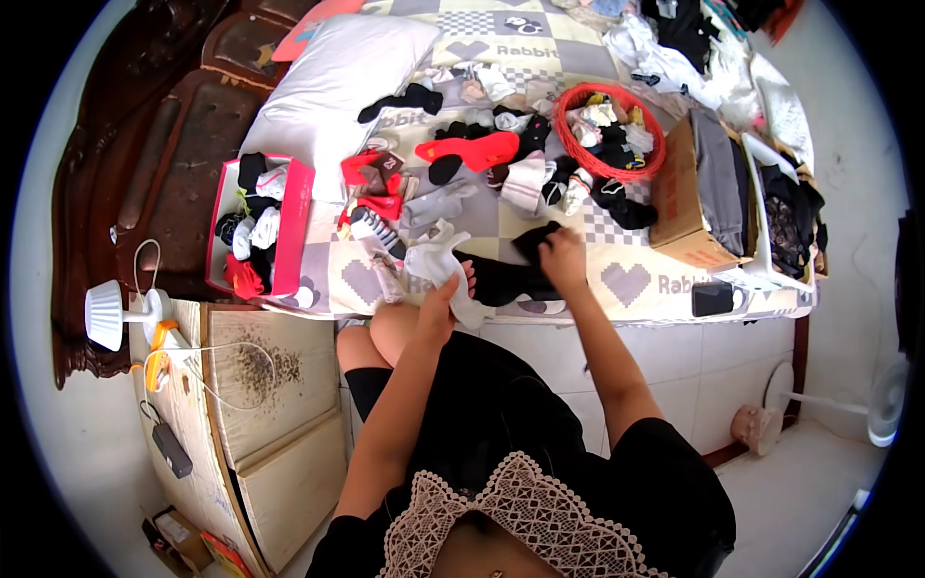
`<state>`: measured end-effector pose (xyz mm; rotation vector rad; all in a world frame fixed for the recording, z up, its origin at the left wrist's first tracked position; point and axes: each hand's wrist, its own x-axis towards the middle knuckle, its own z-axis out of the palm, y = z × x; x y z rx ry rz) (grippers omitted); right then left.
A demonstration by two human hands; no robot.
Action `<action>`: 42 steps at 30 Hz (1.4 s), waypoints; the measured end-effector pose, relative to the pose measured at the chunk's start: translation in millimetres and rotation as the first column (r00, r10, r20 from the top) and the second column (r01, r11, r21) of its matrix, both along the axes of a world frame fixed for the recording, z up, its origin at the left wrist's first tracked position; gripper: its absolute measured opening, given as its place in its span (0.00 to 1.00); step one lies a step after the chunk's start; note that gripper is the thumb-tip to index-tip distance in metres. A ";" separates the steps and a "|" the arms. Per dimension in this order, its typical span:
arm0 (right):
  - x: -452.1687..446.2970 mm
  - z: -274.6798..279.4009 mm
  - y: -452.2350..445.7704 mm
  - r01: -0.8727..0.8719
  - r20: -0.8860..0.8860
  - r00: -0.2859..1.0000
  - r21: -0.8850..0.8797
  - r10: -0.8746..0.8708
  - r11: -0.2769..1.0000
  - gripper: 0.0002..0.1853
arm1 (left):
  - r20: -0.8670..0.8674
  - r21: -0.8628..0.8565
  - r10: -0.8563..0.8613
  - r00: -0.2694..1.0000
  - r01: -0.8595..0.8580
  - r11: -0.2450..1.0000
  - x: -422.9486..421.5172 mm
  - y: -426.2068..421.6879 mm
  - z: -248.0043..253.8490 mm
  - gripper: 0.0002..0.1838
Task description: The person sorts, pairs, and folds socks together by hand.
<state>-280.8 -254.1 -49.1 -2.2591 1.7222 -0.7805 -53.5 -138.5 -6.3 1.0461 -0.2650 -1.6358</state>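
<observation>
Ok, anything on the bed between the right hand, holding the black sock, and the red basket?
Yes: loose socks, pale and dark, lie between the black sock in the right hand and the red basket. Nothing tall shows there.

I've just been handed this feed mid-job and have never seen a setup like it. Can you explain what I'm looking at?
There is no machine here: you see a person's own bare hands. The single picture comes from a camera worn on the head, looking forward and down, so the person's lap and arms show at the bottom.

In front is a bed with a patterned cover. Loose socks and other small garments are spread across it. A pink box of small clothes is at the left, a red basket of them further back, a cardboard box of folded dark cloth at the right.

The left hand holds a white sock. The right hand grips black fabric, probably a sock.
</observation>
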 end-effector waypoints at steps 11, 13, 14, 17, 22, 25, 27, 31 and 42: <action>-19.4 -22.6 -79.1 0.329 -0.087 0.944 0.244 -0.317 0.912 0.24 | 0.223 -0.133 0.052 0.973 -0.023 0.991 0.4 22.2 15.2 0.17; -11.8 -8.8 -66.0 0.282 0.077 0.955 0.066 -0.287 0.957 0.23 | 0.244 -0.138 0.044 0.969 -0.011 0.990 3.1 24.7 18.8 0.16; -7.1 0.8 -55.6 0.236 0.172 0.961 -0.084 -0.219 0.968 0.22 | 0.265 -0.148 0.028 0.964 0.011 0.989 4.3 25.2 20.5 0.15; 15.5 41.0 -16.6 0.203 0.228 0.964 -0.285 -0.140 0.937 0.18 | 0.270 -0.081 0.055 0.961 -0.034 0.996 7.4 22.5 18.0 0.15; 37.0 46.0 28.1 0.009 0.816 0.577 0.040 -0.038 0.999 0.10 | 0.387 -0.069 0.175 0.905 -0.161 0.985 38.0 1.7 32.1 0.18; 43.7 36.5 41.1 -0.136 0.943 0.283 0.222 -0.177 0.966 0.08 | 0.415 -0.182 0.238 0.878 -0.176 0.967 59.1 -6.2 28.1 0.21; 48.9 36.4 48.5 -0.244 0.947 0.140 0.317 -0.290 0.917 0.08 | 0.527 0.046 0.179 0.831 -0.238 0.970 74.5 -7.5 6.3 0.26; 61.5 41.6 65.7 -0.531 0.884 -0.116 0.331 -0.453 0.780 0.04 | 0.449 0.024 0.077 0.890 -0.098 0.995 56.7 15.0 -19.5 0.28; 62.9 8.8 20.2 -0.124 0.652 0.758 0.154 -0.006 0.980 0.14 | 0.343 0.028 0.210 0.916 -0.233 0.972 47.3 54.2 1.0 0.16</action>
